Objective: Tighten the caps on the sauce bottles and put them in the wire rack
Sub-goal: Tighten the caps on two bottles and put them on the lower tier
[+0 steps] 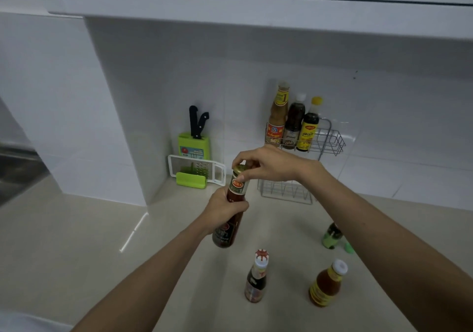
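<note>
The left hand [225, 210] has a tight grip round the middle of a red sauce bottle [231, 209], held up above the pale surface [76, 242]. The right hand [268, 164] pinches its gold cap [240, 169] with fingers closed on it. Three bottles [293, 121] stand side by side in the wire rack [330, 139] by the wall. Three more bottles wait on the surface: a dark one [256, 279], an orange one [327, 284] and a green one [332, 235]. Two black knives [197, 123] stick up from a green holder [194, 145]
</note>
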`<action>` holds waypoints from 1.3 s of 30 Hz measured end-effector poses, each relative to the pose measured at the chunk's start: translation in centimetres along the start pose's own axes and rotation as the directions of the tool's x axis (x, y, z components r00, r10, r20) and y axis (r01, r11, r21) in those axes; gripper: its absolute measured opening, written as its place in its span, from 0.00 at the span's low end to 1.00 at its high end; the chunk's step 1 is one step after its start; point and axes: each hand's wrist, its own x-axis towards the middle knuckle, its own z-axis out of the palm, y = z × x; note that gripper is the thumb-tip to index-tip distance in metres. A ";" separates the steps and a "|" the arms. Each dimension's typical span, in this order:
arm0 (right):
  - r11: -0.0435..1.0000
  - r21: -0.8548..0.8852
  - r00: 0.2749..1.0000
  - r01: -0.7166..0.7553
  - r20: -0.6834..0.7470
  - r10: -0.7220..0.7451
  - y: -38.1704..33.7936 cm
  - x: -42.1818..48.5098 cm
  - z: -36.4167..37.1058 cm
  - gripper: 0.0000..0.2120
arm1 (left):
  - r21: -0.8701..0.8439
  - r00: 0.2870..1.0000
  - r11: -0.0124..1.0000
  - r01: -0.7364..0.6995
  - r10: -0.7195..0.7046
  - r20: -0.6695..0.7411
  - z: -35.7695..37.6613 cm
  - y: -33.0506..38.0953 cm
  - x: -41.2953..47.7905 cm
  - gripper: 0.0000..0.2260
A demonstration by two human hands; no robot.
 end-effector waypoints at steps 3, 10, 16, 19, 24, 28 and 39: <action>0.991 0.129 0.996 0.020 0.086 -0.031 0.0 0.0 -1.0 0.16 | -0.026 0.990 0.999 -0.032 0.035 0.138 -0.1 0.9 0.2 0.05; 0.998 -0.031 0.998 -0.059 0.016 0.059 1.2 0.1 -1.5 0.20 | 0.012 0.997 1.000 0.029 -0.028 -0.068 1.9 0.9 1.9 0.06; 0.841 -0.526 0.971 0.127 -0.107 -0.214 2.4 -0.5 0.1 0.23 | 0.019 0.956 0.991 -0.131 0.121 0.268 1.2 2.1 3.0 0.06; 0.775 -0.620 0.927 0.124 -0.205 -0.313 3.2 -0.7 0.5 0.20 | 0.017 0.936 0.991 -0.134 0.121 0.331 1.0 2.9 3.5 0.04; 0.837 -0.421 0.857 -0.349 -0.504 0.104 3.2 0.1 4.1 0.25 | 0.287 0.945 0.954 0.083 0.016 -0.328 4.1 2.2 3.2 0.07; 0.908 -0.350 0.908 -0.230 -0.413 0.071 3.6 -1.0 4.4 0.23 | 0.232 0.997 0.973 -0.007 0.024 -0.071 2.9 1.4 3.7 0.05; 0.863 -0.426 0.905 -0.272 -0.417 0.079 2.1 0.3 2.9 0.08 | 0.252 0.975 0.967 0.038 0.019 -0.222 3.5 2.0 4.1 0.09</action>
